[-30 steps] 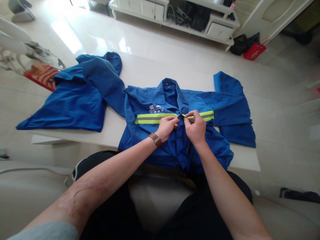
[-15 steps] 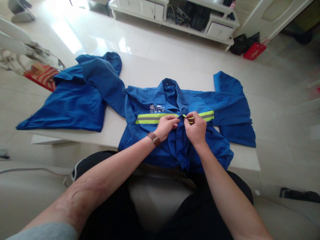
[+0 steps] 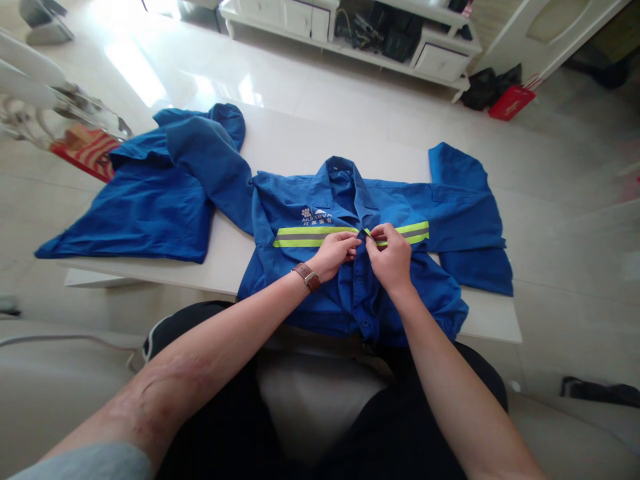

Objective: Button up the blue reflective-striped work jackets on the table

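A blue work jacket (image 3: 295,193) lies front up, its collar pointing away from me and both sleeves spread sideways. A yellow-green and grey reflective stripe (image 3: 300,237) crosses its chest below a white printed logo. My left hand (image 3: 338,253), with a brown strap on the wrist, pinches the front edge of the jacket at the stripe. Close beside it, my right hand (image 3: 389,255) pinches the opposite front edge. Buttons (image 3: 359,281) show on the placket below my hands. Whether a button sits between my fingers is hidden.
Under the jacket is a white table (image 3: 295,143). Folded blue cloth (image 3: 155,213) lies at its left end by the sleeve. A white cabinet (image 3: 280,20) and a red bag (image 3: 513,101) stand beyond on the tiled floor. My black-clad legs are below the near edge.
Both hands stay at the jacket's front by the stripe. My right fingers have shifted very slightly to the left; the jacket lies as before.
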Tool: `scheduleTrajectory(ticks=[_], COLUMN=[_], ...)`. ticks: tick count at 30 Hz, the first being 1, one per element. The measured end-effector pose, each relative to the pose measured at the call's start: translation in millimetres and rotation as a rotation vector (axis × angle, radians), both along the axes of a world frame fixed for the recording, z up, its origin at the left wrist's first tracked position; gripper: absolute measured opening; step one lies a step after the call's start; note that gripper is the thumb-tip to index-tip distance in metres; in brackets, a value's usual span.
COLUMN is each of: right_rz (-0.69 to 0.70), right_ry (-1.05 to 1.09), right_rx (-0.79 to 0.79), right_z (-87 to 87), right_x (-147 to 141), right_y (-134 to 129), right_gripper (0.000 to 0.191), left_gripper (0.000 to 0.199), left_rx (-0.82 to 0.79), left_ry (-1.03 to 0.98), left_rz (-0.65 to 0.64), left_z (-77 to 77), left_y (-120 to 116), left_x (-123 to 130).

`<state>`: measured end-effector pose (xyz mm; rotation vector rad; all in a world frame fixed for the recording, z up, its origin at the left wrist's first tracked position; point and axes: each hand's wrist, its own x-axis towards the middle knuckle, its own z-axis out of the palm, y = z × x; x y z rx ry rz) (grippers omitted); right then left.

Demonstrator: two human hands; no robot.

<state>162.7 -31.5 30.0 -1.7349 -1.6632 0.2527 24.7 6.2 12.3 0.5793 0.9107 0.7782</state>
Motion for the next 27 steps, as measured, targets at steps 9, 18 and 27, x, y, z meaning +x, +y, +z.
scheduleTrajectory(ticks=[9, 18, 27], right_rz=[-0.025, 0.295, 0.302], right_ry=[0.045, -0.035, -0.093], right_rx=[0.050, -0.031, -0.057], right_z=[1.1, -1.4, 4.1], right_x=[-4, -1, -4], right_y=[-3, 1, -1], right_gripper=[0.014, 0.039, 0.043], left_gripper=[0.013, 0.008, 0.008], left_rx=[0.059, -0.137, -0.171], left_ry=[0.020, -0.215, -0.387], left_rz=[-0.007, 0.053, 0.175], left_z=[-2.6, 1.6, -2.4], left_y=[1, 8, 11], left_x=[1, -9, -1])
